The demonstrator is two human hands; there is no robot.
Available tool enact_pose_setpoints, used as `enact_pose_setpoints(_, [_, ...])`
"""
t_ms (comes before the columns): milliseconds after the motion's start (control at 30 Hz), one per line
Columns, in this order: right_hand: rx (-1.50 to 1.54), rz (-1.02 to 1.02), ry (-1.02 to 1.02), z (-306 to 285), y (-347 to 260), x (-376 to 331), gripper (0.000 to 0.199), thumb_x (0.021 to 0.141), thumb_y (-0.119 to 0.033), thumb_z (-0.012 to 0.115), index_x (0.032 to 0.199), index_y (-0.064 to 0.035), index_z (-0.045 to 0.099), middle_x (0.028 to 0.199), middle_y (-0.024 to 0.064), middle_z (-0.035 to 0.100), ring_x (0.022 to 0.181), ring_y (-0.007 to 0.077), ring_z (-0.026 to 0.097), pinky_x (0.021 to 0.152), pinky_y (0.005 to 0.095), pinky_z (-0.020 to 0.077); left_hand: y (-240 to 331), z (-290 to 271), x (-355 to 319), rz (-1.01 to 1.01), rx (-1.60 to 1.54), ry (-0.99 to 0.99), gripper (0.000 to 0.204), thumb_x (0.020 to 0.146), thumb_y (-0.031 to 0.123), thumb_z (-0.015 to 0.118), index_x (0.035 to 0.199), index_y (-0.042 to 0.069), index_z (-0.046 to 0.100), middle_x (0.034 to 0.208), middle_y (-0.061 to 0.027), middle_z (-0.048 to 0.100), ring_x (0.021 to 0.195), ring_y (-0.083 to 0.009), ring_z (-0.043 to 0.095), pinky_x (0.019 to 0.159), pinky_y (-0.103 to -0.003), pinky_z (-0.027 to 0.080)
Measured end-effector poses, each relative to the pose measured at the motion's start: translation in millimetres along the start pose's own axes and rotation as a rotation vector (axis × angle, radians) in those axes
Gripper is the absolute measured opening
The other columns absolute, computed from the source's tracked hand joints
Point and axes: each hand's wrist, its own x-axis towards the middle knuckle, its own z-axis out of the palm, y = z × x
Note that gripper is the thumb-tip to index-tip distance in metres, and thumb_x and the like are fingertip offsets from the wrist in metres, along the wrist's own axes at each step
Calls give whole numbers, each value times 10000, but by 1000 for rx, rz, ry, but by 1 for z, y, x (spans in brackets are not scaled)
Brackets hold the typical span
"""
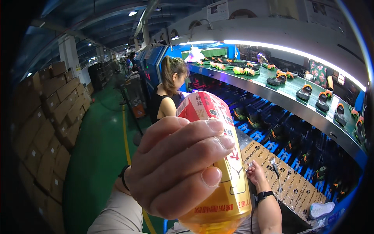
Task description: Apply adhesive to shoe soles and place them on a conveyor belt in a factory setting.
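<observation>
1. My left hand (175, 167) is wrapped tight around a drink bottle (218, 163), fingers curled across its front and thumb low, holding it up close to my face.
2. The bottle fills the near middle of the view; it is tilted, with a red and white label at its far end and gold-coloured liquid and label nearer me.
3. My right hand (256, 173) sits lower right, a dark watch at the wrist, resting on the perforated cardboard sheet (288, 175) on the bench (243, 136). I cannot tell how far it is open or whether it grips anything.
4. Far right, a green conveyor (292, 89) carries sandals (277, 80) with orange and green trim; blue racks (272, 128) below hold more.
5. A person (169, 91) in a dark sleeveless top stands at the line beyond the bottle.
6. Stacked cardboard boxes (54, 117) line the left, beside a green floor (101, 156).
</observation>
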Motion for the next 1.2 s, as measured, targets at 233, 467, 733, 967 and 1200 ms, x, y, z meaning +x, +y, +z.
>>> enact_pose_setpoints(233, [-39, -2, 11, 0, 0, 0, 385, 1063, -431, 546, 1039, -77, 695, 666, -48, 556, 573, 88, 482, 610, 284, 451, -2, 3, -2, 24, 15, 18, 509, 912, 214, 741, 1324, 122, 457, 1113, -194, 717, 965, -388, 732, 825, -522, 526])
enact_pose_setpoints(467, [-35, -39, -6, 2, 0, 2, 375, 1060, -426, 558, 1028, -80, 702, 663, -53, 566, 573, 84, 492, 612, 281, 452, -3, -1, -2, 18, 14, 1, 569, 884, 202, 774, 1344, 136, 445, 1151, -164, 703, 1002, -370, 723, 849, -518, 520])
enact_pose_setpoints(733, [-40, -18, -1, 2, 1, 5, 370, 1059, -433, 561, 1006, -95, 701, 651, -53, 560, 570, 85, 489, 611, 282, 446, -3, -5, 1, 11, 17, -31, 640, 834, 175, 828, 1343, 145, 442, 1160, -162, 701, 1008, -363, 722, 851, -511, 511])
enact_pose_setpoints(967, [-35, -10, 14, 3, 2, 6, 368, 1064, -422, 552, 1018, -89, 701, 655, -54, 554, 568, 83, 482, 607, 277, 440, -6, -5, -3, 3, 22, -18, 608, 862, 202, 804, 1348, 148, 443, 1158, -161, 708, 1003, -360, 725, 857, -512, 516])
enact_pose_setpoints(1200, [-10, -3, -3, 7, 2, 4, 410, 1040, -437, 592, 1020, -40, 695, 689, -24, 596, 599, 93, 512, 584, 230, 446, -11, -6, -7, 16, 27, -20, 582, 880, 211, 782, 1350, 147, 445, 1164, -160, 702, 1011, -357, 722, 866, -510, 518])
